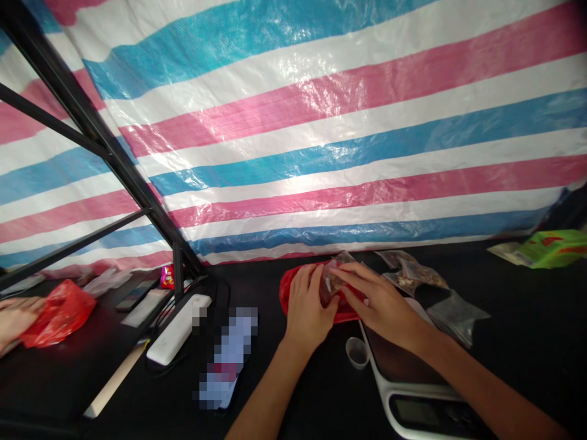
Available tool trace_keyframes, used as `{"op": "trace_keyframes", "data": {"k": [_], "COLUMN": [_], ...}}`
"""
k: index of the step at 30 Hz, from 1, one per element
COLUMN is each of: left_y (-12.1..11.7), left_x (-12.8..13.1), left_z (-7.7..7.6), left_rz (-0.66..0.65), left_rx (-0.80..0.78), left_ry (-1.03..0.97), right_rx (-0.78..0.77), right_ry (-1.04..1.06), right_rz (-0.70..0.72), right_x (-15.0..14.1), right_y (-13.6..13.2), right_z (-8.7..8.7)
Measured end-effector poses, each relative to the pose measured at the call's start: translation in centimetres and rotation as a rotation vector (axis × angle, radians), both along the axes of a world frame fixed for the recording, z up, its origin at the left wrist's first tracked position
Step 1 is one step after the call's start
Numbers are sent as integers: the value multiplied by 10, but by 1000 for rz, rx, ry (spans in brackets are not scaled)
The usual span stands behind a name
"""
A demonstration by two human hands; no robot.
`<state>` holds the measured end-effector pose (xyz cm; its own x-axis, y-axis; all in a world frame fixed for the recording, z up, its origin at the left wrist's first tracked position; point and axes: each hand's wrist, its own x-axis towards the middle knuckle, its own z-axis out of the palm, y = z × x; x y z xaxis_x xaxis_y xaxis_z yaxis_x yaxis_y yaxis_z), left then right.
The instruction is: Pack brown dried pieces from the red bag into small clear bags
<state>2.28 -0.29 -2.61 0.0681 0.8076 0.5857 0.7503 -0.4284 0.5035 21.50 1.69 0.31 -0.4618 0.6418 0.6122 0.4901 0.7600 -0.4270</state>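
A crumpled red plastic bag (287, 294) lies on the black table, beneath both hands. My left hand (308, 305) is closed over it, fingers bent down and thumb turned inward. Between the hands is a small clear plastic bag (331, 282) with something brownish in it, partly covered by fingers. My right hand (378, 299) pinches this clear bag from the right, its forearm reaching across a white digital scale (389, 391). Just below the hands stands a small clear cup (357, 352). The fingertips are partly hidden.
More clear bags (415, 275) lie at the right, beside a green packet (550, 249). To my left are a blurred-out phone (229, 360), a white power strip (178, 330) and a black metal frame (132, 183). Another person's hand (21, 318) touches a red bag (62, 315). A striped tarp (321, 134) hangs behind.
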Motion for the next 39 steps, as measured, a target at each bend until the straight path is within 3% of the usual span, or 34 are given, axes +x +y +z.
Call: {"op": "trace_keyframes", "data": {"k": [4,15,25,39], "left_y": [5,10,9,8], "left_x": [-3,-2,-5,-6], "left_z": [-6,-4,-5,-3], "left_rz": [-6,-125,-47,-80], "left_rx": [-49,-158,-175,-165], "left_ry": [3,-299,-198,-170], "right_rx": [21,36,72,108], "right_ry": [-32,-68,-74,-81], "right_rz": [37,22,-13,24], "right_x": [-1,4,7,4], "right_y": [-2,0,1,-6], "right_z": [-2,1,-1,4]}}
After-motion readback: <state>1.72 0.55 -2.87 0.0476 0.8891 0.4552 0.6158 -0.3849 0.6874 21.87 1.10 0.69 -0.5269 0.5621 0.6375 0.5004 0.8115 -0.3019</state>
